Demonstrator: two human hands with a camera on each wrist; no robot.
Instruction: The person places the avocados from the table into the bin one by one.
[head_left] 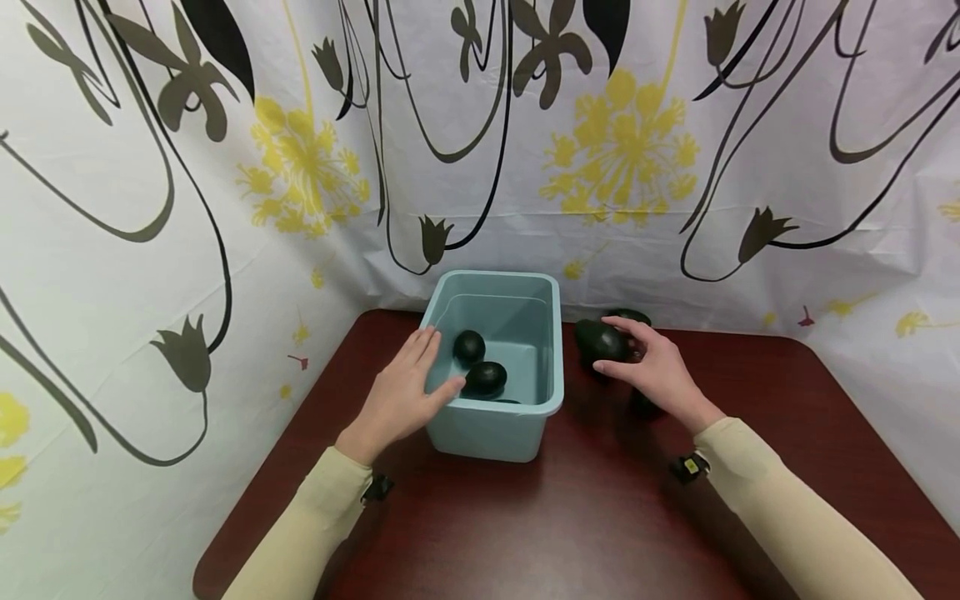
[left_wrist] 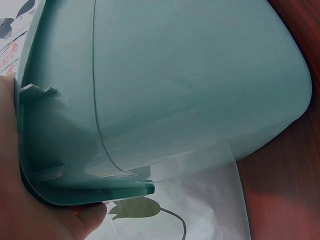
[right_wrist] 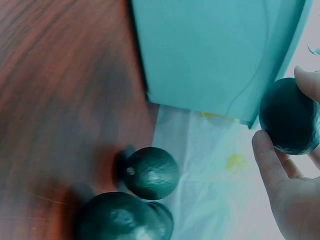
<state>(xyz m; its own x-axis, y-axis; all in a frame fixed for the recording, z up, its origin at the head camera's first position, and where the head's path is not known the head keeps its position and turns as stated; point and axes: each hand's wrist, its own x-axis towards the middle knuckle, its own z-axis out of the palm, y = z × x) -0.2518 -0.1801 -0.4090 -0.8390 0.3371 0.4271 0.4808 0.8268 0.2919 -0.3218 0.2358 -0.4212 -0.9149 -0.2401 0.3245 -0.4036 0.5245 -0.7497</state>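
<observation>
My right hand [head_left: 663,371] pinches a dark green avocado [head_left: 600,340] between thumb and fingers, just right of the light blue plastic bin [head_left: 483,435]. In the right wrist view this avocado [right_wrist: 286,117] is off the table, near the bin's rim. My left hand [head_left: 401,398] rests on the bin's left rim with straight fingers, its thumb over the near corner. Inside the bin lie an avocado [head_left: 468,347] towards the left and another avocado [head_left: 486,379] nearer me; part of a further dark thing shows below them, mostly hidden by the front wall.
More avocados lie on the dark red table [head_left: 585,517] right of the bin: one avocado [head_left: 630,316] behind the held one, another avocado [head_left: 645,405] under my right wrist. A patterned white cloth [head_left: 465,192] hangs behind and to the left.
</observation>
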